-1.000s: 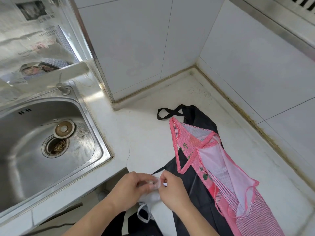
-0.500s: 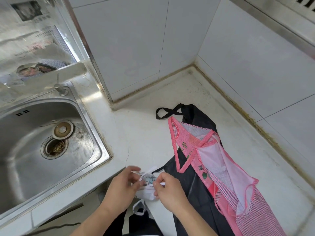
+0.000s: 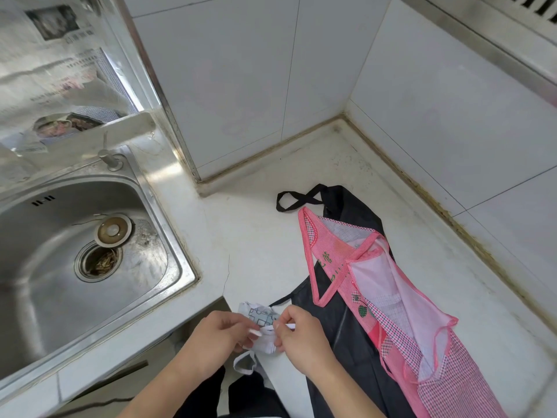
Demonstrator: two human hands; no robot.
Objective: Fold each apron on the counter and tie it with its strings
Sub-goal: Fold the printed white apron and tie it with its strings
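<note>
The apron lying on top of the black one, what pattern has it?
Pink gingham apron, head view.

Hands were pressed together over the white apron bundle (image 3: 261, 327) 1 s ago, hiding it. Now left hand (image 3: 221, 334) and right hand (image 3: 298, 333) sit slightly apart, each pinching a white string end; the bundle's patterned top shows between them. Loose loop (image 3: 244, 362) hangs lower.

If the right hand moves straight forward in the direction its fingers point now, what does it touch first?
The right hand points leftward, so it would likely first meet the small white bundle it pinches, then the left hand.
</note>
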